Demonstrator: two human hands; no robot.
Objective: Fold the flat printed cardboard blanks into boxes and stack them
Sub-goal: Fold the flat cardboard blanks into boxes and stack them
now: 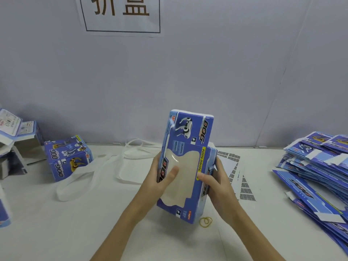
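Mid-desk, left hand (162,178) and right hand (216,182) both grip the windowed box (185,166); flat blanks (318,166) stacked at desk's right edge.

Blue windowed box (185,166) held upright mid-desk (75,232), left hand (160,178) gripping one side, right hand (216,183) the other. Flat blanks (316,166) stacked at right edge; folded box (68,157) far left.
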